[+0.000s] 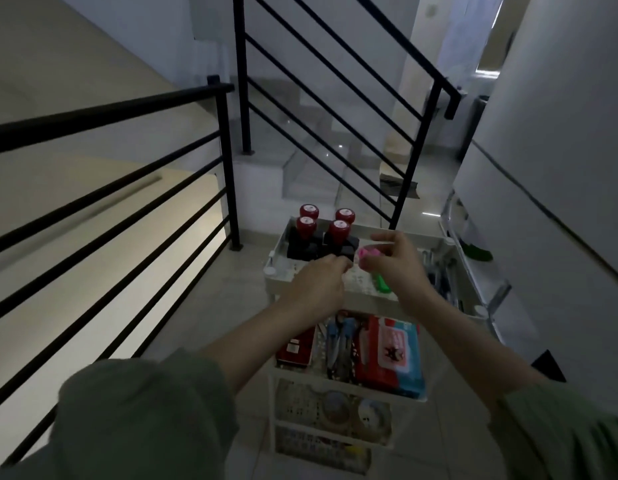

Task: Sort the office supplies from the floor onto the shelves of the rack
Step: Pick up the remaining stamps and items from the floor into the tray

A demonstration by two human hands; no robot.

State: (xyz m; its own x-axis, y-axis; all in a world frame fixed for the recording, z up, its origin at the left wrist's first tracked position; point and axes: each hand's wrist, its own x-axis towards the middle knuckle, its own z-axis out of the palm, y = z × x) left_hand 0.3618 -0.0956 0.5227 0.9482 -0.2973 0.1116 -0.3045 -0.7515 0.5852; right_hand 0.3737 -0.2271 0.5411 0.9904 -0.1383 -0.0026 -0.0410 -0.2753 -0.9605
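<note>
A black railing (228,161) runs along the left. Over the top shelf of the white rack (366,292), four red-capped stamps (326,230) stand at the back left. The left hand (318,282) hovers with fingers curled – whether it holds anything, I cannot tell. The right hand (394,261) pinches a small pink item (472,252) (too blurred to name), a green item (383,284) just below it. The shelf beneath holds a red-and-blue packet (390,355).

The right hand (395,263) hides most of a pink item (470,252)... The right hand (395,263) covers most of a pink item (365,252), and the rack (363,301) lowest shelves' contents are blurred.
</note>
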